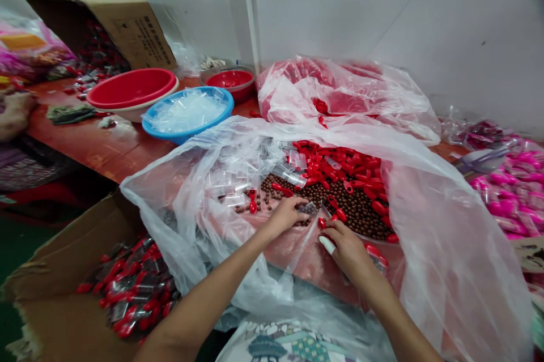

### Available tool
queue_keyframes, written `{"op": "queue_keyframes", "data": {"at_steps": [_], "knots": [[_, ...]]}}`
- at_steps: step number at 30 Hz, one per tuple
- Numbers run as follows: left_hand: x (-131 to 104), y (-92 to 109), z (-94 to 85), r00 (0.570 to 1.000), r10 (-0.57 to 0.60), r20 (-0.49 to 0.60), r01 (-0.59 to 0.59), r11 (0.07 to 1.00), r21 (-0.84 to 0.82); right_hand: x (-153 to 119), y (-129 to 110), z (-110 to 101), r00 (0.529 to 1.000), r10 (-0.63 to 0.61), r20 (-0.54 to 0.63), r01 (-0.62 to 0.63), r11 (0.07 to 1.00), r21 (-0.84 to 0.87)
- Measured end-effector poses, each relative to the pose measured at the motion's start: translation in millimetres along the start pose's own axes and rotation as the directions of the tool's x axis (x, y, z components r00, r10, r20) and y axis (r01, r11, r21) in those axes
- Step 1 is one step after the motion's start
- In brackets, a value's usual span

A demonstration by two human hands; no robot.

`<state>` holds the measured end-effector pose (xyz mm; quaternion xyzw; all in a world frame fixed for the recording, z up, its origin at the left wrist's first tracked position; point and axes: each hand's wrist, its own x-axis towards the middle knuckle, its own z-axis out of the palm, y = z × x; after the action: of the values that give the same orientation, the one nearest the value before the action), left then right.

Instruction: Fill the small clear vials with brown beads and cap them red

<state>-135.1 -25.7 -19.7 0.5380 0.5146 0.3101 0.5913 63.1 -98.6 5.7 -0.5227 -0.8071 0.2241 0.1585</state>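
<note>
Over the brown balls (348,209), my left hand (285,216) pinches a small clear plastic container (309,209) with dark contents. My right hand (349,250) is just beside it, fingers curled in, with a small red plastic cap (322,223) at its fingertips. Something white (327,245) covers one digit of that hand. Red spoon-shaped pieces (340,164) are heaped behind the balls. Clear empty containers (242,175) lie in a pile to the left. A translucent plastic sheet (442,237) spreads around and under all of these.
At lower left, a cardboard box (55,282) holds red-capped containers (131,288). A blue basin (212,124) of clear plastic parts and a red basin (131,89) stand at back left. Pink packages (514,186) are heaped at right. Another person's hand (15,113) shows at far left.
</note>
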Motion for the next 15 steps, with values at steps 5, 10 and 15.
{"op": "queue_keyframes", "data": {"at_steps": [5,10,15], "knots": [[0.2,0.3,0.3,0.995,-0.091,0.044,0.097,0.985,-0.145,-0.9,1.1,1.6,0.996,0.070,-0.055,-0.064,0.993,0.103],[-3.0,1.7,-0.9,0.991,-0.126,0.055,0.137,0.941,-0.310,1.5,2.2,2.6,0.959,0.190,-0.208,-0.126,0.950,0.287],[-17.9,13.9,-7.1,0.990,-0.133,0.040,0.138,0.906,-0.401,4.2,-0.4,-0.5,0.921,0.374,-0.104,-0.205,0.695,0.689]]}}
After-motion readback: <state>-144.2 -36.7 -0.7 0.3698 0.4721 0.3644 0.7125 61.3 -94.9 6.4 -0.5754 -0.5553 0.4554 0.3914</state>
